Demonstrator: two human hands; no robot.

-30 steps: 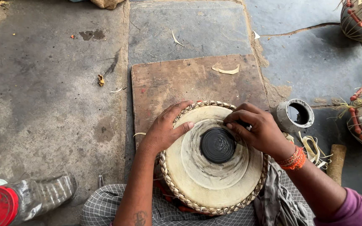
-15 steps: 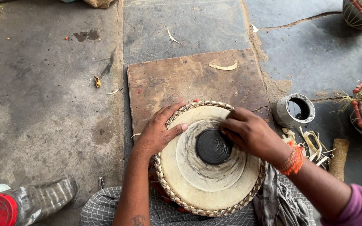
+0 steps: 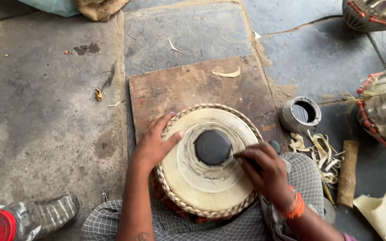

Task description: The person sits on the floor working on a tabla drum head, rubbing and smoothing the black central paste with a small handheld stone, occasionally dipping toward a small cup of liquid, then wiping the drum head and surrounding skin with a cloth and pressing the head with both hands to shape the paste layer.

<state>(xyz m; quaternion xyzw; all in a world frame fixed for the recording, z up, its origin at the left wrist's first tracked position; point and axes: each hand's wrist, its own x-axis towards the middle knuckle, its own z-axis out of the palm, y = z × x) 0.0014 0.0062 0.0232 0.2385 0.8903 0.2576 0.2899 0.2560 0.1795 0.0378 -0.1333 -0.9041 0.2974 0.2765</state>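
A drum [image 3: 208,160] rests in the person's lap, its head facing up, partly over a wooden board [image 3: 193,87] on the stone floor. The left hand [image 3: 155,145] lies flat on the braided rim, fingers spread, steadying it. The right hand [image 3: 264,172] has its grip pinched on a small dark tool [image 3: 242,156], whose tip meets the edge of the black centre patch [image 3: 213,147]. The step in hand appears to be working that patch's edge. Continuing calls for a steady drum and light pressure. An open grey cylinder [image 3: 301,114] stands just beside the board; its contents cannot be told. A red-capped plastic bottle [image 3: 27,218] lies at lower left.
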